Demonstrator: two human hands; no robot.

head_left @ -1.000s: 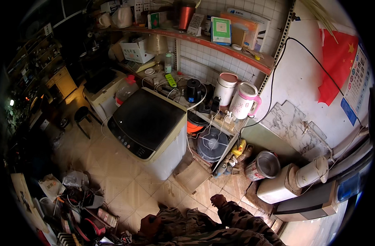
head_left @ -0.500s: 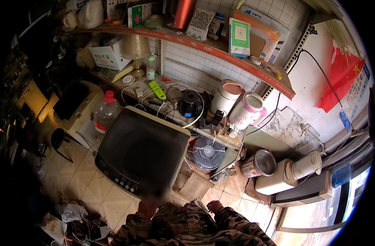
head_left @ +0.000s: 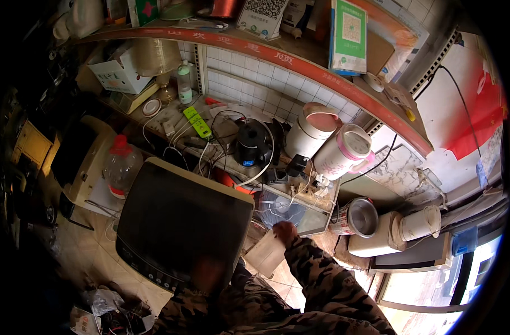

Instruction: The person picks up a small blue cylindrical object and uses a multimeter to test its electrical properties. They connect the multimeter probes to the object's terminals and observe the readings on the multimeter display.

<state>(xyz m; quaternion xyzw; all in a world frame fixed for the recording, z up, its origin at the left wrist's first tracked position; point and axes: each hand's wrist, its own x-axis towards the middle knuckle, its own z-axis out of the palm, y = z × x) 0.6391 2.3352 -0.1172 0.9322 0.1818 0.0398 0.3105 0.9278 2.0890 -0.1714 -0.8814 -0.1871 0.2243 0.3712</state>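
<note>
The washing machine (head_left: 182,215), the largest item, stands left of centre in the frame, its dark lid down. From where I stand, no part appears raised or removed; I judge handling to be at an early stage, with any work on either item remaining. The counter (head_left: 322,205) crosses the centre; its front edge and the washing machine's pale right rim bound a narrow gap. A flat board (head_left: 266,254) lies on the floor there, lower centre, limiting foot room. Tiled floor (head_left: 99,234) shows at lower left. The round translucent item (head_left: 277,207) sits below the counter, right of centre. Left hand (head_left: 206,273): over the washing machine's near corner, blurred; finger state and contact cannot be told. Right hand (head_left: 285,230): near the round translucent item; fingers appear drawn in; I cannot tell whether they hold anything.
</note>
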